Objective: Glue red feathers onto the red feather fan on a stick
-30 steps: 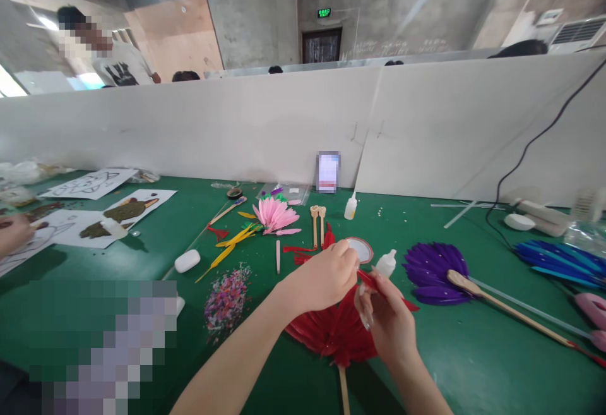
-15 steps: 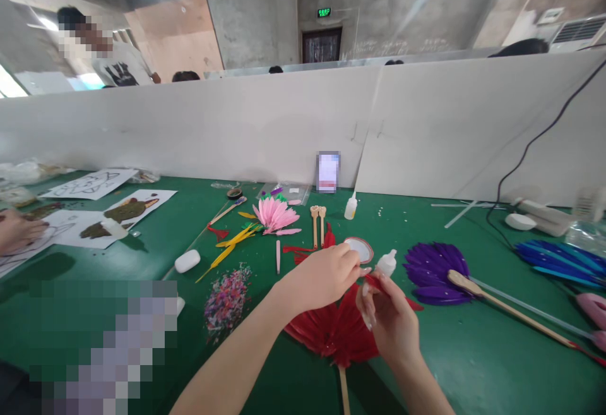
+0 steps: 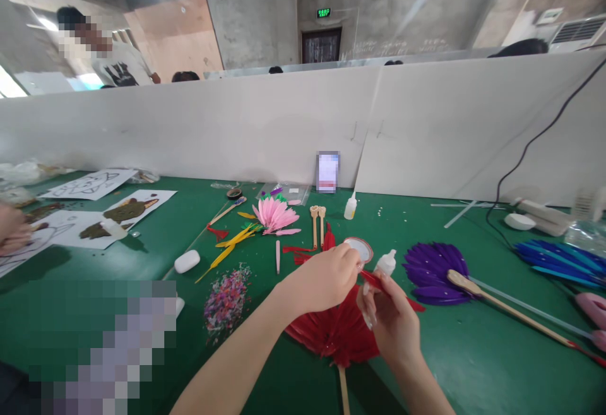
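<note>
My left hand (image 3: 322, 279) and my right hand (image 3: 391, 320) meet above a red feather fan (image 3: 334, 333) that lies on the green table (image 3: 473, 352). Both pinch a single red feather (image 3: 379, 283), the left at its near end, the right along its shaft; the feather's tip points right. The fan's wooden handle (image 3: 344, 390) runs toward me. A small white glue bottle (image 3: 387, 263) and a round lid (image 3: 360, 249) sit just behind my hands.
A purple feather fan (image 3: 433, 273) with a wooden handle lies to the right, blue feathers (image 3: 558, 262) beyond it. Pink feather flower (image 3: 274, 215), yellow feathers, confetti pile (image 3: 227, 298) and paper drawings (image 3: 101, 216) lie left. A white partition (image 3: 284, 124) backs the table. Another person's hand (image 3: 12, 228) is at far left.
My hands shifted only slightly on the red feather. The other person's hand at far left moved a little.
</note>
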Available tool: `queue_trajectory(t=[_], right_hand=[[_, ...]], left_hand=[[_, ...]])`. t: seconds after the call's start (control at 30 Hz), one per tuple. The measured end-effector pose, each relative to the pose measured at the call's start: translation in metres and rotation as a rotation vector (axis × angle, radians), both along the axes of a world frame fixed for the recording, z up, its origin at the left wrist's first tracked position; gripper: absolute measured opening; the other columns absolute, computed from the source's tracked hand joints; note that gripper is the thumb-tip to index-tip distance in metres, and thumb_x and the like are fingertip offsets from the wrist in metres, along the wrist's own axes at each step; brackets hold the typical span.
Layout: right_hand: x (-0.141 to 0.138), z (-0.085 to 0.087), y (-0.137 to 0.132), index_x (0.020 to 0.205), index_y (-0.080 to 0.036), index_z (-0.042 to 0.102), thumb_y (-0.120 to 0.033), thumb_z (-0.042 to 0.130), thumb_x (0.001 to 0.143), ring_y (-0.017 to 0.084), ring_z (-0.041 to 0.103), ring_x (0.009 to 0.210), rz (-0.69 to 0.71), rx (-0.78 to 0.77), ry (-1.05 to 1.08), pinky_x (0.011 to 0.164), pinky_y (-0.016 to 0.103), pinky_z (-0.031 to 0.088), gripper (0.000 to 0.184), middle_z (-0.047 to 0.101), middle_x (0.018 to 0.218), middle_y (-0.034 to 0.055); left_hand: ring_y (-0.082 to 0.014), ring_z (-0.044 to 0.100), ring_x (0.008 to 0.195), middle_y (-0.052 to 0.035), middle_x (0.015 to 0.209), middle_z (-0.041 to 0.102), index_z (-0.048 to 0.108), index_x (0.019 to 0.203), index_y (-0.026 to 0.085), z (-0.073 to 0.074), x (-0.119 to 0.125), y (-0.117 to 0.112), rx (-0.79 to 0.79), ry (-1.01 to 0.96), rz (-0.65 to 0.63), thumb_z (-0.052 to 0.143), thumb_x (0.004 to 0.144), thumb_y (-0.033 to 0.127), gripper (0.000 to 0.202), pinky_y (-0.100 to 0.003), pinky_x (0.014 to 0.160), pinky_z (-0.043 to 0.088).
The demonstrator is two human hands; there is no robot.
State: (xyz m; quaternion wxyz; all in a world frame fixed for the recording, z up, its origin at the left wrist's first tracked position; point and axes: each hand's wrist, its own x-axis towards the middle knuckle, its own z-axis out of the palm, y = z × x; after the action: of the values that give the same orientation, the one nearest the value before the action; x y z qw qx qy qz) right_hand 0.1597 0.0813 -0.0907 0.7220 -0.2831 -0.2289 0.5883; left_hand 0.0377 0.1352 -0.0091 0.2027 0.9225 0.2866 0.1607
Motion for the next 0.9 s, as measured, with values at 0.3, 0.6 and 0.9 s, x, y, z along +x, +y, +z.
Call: queue_trajectory(t=[0.3,0.6,0.9], right_hand=[[0.0004,-0.0025,-0.0004,0.071,-0.019,0.065,-0.035,0.065,0.075,0.008,0.046,0.037,0.012,-0.002,0.004,0.039,0.018,0.038,0.016,0.052,0.039,-0.0024],[0.0007,0.0002,0.0005,0.067,-0.019,0.062,-0.035,0.065,0.075,0.008,0.045,0.036,0.002,-0.012,0.021,0.038,0.017,0.037,0.018,0.052,0.040,-0.0025],[0.0011,0.0038,-0.0020,0.068,-0.019,0.058,-0.034,0.063,0.076,0.008,0.042,0.034,-0.015,-0.026,0.014,0.036,0.018,0.034,0.018,0.049,0.038,-0.0037]], left_hand=[[-0.0136,0.053,0.074,-0.0027,0.079,0.053,0.048,0.074,0.021,0.0003,0.0015,-0.0015,0.014,-0.027,0.035,0.021,0.093,0.035,0.036,-0.025,0.062,0.043],[-0.0117,0.052,0.065,-0.0016,0.078,0.051,0.049,0.080,0.019,0.0000,0.0032,-0.0013,0.048,0.030,0.050,0.025,0.093,0.028,0.028,-0.024,0.058,0.040],[-0.0152,0.057,0.074,-0.0040,0.090,0.054,0.051,0.091,0.018,-0.0002,0.0037,0.0030,0.131,0.099,0.111,0.035,0.093,0.033,0.022,-0.026,0.063,0.044]])
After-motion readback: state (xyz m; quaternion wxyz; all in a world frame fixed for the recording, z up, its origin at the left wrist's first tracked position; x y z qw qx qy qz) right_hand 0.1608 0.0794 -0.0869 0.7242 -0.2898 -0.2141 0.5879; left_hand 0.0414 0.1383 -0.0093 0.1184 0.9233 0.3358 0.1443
